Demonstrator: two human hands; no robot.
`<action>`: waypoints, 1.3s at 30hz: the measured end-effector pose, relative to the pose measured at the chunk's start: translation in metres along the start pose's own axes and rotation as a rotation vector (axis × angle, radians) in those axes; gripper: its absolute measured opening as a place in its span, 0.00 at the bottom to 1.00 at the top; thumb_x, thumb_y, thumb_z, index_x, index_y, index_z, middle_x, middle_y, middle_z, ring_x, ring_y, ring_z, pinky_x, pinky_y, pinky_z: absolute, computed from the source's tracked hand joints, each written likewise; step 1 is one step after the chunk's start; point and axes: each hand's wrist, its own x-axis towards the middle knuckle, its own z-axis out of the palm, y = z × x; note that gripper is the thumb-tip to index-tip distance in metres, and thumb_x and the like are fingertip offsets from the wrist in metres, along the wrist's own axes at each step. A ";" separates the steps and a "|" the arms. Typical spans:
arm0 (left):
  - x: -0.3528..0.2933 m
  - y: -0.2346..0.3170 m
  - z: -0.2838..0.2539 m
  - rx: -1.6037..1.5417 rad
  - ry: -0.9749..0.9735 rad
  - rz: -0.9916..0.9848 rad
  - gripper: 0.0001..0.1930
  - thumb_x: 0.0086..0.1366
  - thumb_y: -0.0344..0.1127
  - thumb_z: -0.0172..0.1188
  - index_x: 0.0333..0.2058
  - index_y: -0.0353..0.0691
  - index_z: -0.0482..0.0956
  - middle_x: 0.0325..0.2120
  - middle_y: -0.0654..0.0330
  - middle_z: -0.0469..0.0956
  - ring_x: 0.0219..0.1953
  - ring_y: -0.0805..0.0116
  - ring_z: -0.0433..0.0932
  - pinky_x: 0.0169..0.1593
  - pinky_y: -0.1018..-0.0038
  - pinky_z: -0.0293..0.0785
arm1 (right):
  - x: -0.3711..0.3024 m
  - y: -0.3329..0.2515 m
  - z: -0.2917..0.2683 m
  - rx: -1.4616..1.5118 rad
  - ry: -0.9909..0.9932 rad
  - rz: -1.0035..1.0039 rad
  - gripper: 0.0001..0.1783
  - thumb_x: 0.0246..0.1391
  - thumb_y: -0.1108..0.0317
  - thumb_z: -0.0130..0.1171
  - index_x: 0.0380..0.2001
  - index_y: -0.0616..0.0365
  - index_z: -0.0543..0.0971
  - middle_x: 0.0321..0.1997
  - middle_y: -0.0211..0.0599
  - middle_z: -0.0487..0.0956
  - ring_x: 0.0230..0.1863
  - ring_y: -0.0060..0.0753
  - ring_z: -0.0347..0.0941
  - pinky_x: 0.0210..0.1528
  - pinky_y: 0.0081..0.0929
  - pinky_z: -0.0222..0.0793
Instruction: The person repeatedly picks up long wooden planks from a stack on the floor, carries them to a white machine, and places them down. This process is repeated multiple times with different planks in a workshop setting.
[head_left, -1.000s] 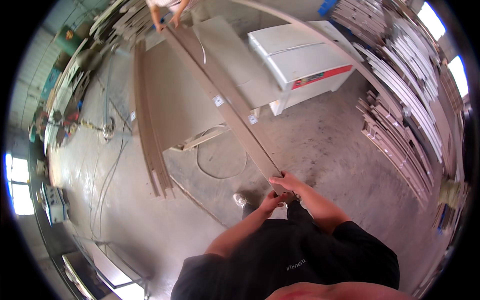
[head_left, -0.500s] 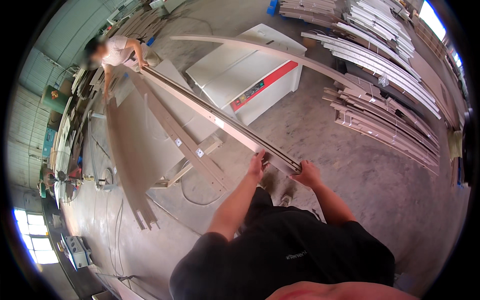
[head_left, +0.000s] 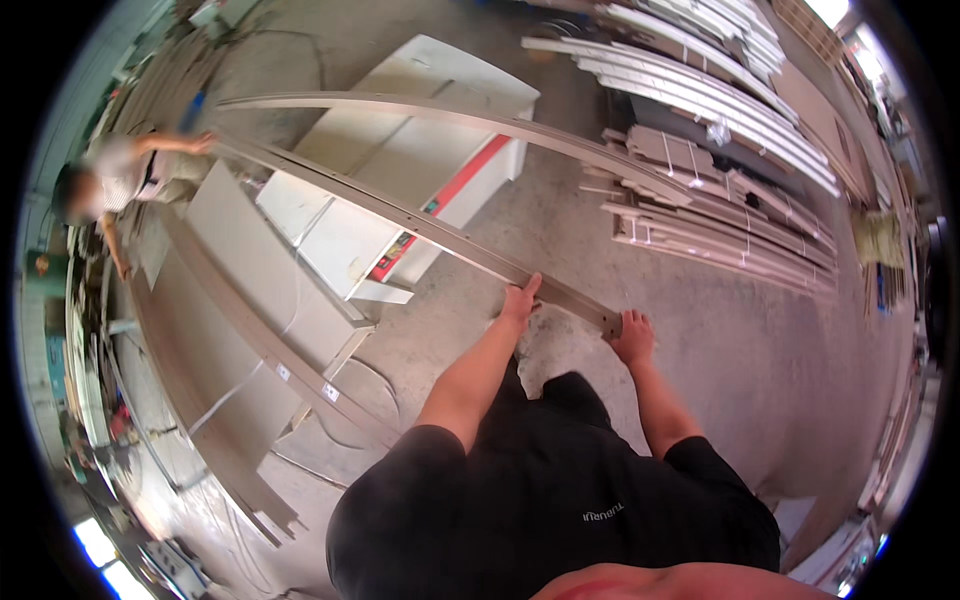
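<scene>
A long brown profile (head_left: pixel 440 235), narrow and straight with small holes along its face, runs from me toward the far left, above a white machine. My left hand (head_left: pixel 523 298) is closed around its edge a little way in from the near end. At that near end, my right hand (head_left: pixel 633 338) grips the tip, fingers on top. The co-worker (head_left: pixel 125 175) at the far left has one hand at the other end of the profile. Their other hand rests by a brown panel (head_left: pixel 180 370) lower down.
The white machine (head_left: pixel 340 150) with a red strip stands ahead. A second long profile (head_left: pixel 420 107) lies across it toward bundled brown profiles (head_left: pixel 720 240) at right. White strips (head_left: pixel 700 110) are stacked beyond. More labelled brown profiles (head_left: pixel 300 380) lie on a bench at left.
The held profile has shifted over the white machine, closer to the second profile, and has rolled to show another face. My view has turned right. Both my hands still hold the near end.
</scene>
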 end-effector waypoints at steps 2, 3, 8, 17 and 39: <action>0.044 0.015 0.011 -0.105 -0.012 -0.030 0.37 0.64 0.48 0.72 0.63 0.50 0.58 0.57 0.61 0.72 0.53 0.61 0.75 0.49 0.57 0.78 | 0.050 0.012 -0.008 -0.006 0.002 0.017 0.38 0.35 0.47 0.79 0.48 0.55 0.77 0.52 0.44 0.78 0.55 0.56 0.73 0.57 0.47 0.72; 0.060 0.022 0.022 -0.162 0.014 -0.003 0.38 0.64 0.47 0.73 0.63 0.50 0.58 0.57 0.60 0.71 0.54 0.60 0.75 0.49 0.56 0.78 | 0.069 0.017 -0.011 -0.012 0.001 0.030 0.38 0.35 0.47 0.79 0.49 0.54 0.77 0.52 0.44 0.78 0.55 0.55 0.73 0.57 0.47 0.73; 0.109 0.079 0.073 -0.313 0.279 0.104 0.41 0.62 0.39 0.74 0.64 0.50 0.53 0.58 0.59 0.69 0.55 0.59 0.75 0.52 0.54 0.77 | 0.181 0.049 -0.034 0.019 -0.371 0.055 0.35 0.41 0.48 0.76 0.53 0.50 0.79 0.54 0.45 0.80 0.57 0.52 0.75 0.57 0.47 0.73; 0.173 0.141 0.116 -0.105 0.337 0.117 0.45 0.59 0.43 0.76 0.61 0.50 0.46 0.55 0.58 0.74 0.55 0.61 0.77 0.51 0.58 0.75 | 0.475 0.128 -0.069 0.147 -0.006 -0.096 0.54 0.48 0.28 0.65 0.68 0.56 0.70 0.68 0.49 0.74 0.69 0.55 0.68 0.70 0.45 0.62; 0.178 0.086 0.190 -0.060 0.238 0.112 0.52 0.57 0.45 0.79 0.66 0.45 0.45 0.55 0.53 0.75 0.55 0.59 0.78 0.51 0.56 0.78 | 0.330 0.083 -0.052 0.187 -0.536 -0.143 0.58 0.28 0.42 0.80 0.62 0.56 0.65 0.54 0.54 0.81 0.55 0.59 0.78 0.56 0.50 0.75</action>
